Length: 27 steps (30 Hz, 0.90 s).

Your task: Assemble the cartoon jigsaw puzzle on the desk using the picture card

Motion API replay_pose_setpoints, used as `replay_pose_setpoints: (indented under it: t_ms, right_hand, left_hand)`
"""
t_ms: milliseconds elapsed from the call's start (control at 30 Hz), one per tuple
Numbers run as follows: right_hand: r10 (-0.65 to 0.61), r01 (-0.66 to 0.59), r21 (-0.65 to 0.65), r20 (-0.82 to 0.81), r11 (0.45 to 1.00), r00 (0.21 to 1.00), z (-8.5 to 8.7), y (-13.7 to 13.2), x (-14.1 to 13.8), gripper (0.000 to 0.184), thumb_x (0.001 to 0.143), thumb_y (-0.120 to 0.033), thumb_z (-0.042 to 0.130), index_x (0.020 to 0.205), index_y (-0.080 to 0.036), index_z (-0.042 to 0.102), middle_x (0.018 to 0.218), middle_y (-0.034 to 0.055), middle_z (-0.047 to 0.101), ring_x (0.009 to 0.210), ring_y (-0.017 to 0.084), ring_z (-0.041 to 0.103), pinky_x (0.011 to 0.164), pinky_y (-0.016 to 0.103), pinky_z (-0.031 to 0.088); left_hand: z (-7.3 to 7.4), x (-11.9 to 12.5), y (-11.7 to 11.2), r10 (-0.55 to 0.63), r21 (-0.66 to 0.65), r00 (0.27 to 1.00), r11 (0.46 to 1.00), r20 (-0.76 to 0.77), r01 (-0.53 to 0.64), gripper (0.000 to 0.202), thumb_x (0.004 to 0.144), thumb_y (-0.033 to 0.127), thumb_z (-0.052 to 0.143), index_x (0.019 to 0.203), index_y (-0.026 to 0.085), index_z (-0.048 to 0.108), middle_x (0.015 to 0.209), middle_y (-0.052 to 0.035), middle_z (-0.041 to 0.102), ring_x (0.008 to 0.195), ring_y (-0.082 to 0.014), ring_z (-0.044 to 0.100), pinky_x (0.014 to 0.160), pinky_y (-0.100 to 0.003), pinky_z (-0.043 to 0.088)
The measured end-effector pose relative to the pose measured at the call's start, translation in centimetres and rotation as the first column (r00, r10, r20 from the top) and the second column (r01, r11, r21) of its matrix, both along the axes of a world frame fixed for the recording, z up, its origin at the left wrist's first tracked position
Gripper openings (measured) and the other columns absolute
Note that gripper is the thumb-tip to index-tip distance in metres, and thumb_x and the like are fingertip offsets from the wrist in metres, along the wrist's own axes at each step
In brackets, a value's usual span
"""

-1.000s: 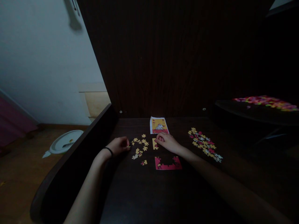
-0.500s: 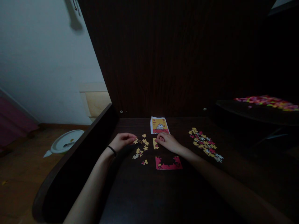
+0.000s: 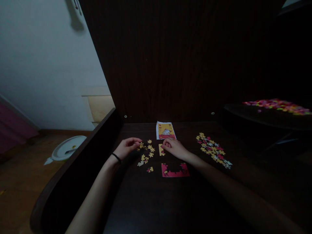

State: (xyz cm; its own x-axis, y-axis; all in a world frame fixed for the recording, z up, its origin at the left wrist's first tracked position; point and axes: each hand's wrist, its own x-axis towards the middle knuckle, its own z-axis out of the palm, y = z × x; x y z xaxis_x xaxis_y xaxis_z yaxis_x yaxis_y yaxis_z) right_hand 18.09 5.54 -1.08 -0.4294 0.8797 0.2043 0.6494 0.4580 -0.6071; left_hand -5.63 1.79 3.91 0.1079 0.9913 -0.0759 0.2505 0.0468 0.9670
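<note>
My left hand (image 3: 127, 147), a dark band at its wrist, hovers by loose yellow puzzle pieces (image 3: 149, 148). Its thumb and forefinger are slightly apart, and I see nothing between them. My right hand (image 3: 175, 148) is curled closed at the right edge of a small joined yellow puzzle section (image 3: 161, 150); whatever its fingertips hold is hidden. Nearer me lies a joined red puzzle section (image 3: 175, 174), U-shaped with a gap at its top. Behind my right hand is a reference picture (image 3: 166, 130) with a white animal on yellow and red.
A heap of mixed puzzle pieces (image 3: 213, 149) lies right of my right forearm. A raised dark board (image 3: 73, 165) borders the table on the left, and a tall dark panel (image 3: 170, 65) stands behind. Colourful small items (image 3: 278, 105) sit on a surface at far right.
My left fingers have parted slightly from the yellow piece they were at. My right hand stays at the yellow section. The whole view has shifted slightly.
</note>
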Motion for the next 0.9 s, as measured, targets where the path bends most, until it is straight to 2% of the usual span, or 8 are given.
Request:
replay_pose_setpoints:
  t_ms: [333, 567, 800, 900]
  right_hand:
    - [-0.004, 0.003, -0.012, -0.019, 1.0, 1.0, -0.4, 0.0, 0.1, 0.015, 0.078, -0.028, 0.048, 0.071, -0.016, 0.052, 0.063, -0.0009, 0.052, 0.057, 0.01, 0.046, 0.052, 0.022, 0.034]
    - [-0.039, 0.039, -0.032, 0.016, 0.999, 0.999, 0.4, -0.4, -0.2, 0.012, 0.077, -0.026, 0.05, 0.071, -0.016, 0.054, 0.063, -0.0005, 0.052, 0.058, 0.01, 0.046, 0.054, 0.023, 0.035]
    - [-0.06, 0.049, -0.115, -0.099, 0.992, 0.993, 0.7, 0.2, -0.3, 0.011, 0.075, -0.023, 0.052, 0.067, -0.015, 0.053, 0.062, -0.0009, 0.052, 0.055, 0.009, 0.046, 0.051, 0.021, 0.035]
    - [-0.077, 0.064, -0.097, -0.136, 0.993, 0.988, 1.0, 0.3, -0.3, 0.012, 0.074, -0.022, 0.052, 0.064, -0.015, 0.053, 0.056, -0.0023, 0.049, 0.052, 0.008, 0.043, 0.049, 0.021, 0.032]
  left_hand:
    - [-0.6, 0.5, -0.2, -0.042, -0.012, 0.999, 0.999, 0.035, 0.043, 0.03, 0.059, 0.035, 0.067, 0.08, 0.014, 0.064, 0.073, -0.0031, 0.063, 0.063, -0.0125, 0.054, 0.056, -0.022, 0.041]
    - [-1.0, 2.2, -0.3, 0.011, 0.0, 0.992, 1.0, 0.125, -0.011, 0.035, 0.054, 0.037, 0.069, 0.079, 0.014, 0.061, 0.072, -0.0018, 0.062, 0.062, -0.0127, 0.054, 0.057, -0.023, 0.041]
    - [-3.1, 4.0, -0.1, 0.078, 0.045, 0.973, 0.995, 0.217, -0.089, 0.03, 0.051, 0.031, 0.072, 0.063, 0.016, 0.048, 0.056, 0.0042, 0.054, 0.052, -0.0073, 0.049, 0.052, -0.018, 0.038]
    - [-3.6, 4.3, 0.0, 0.066, 0.044, 0.969, 0.996, 0.239, -0.078, 0.033, 0.05, 0.03, 0.073, 0.059, 0.016, 0.044, 0.059, 0.0032, 0.056, 0.052, -0.0068, 0.049, 0.051, -0.018, 0.038]
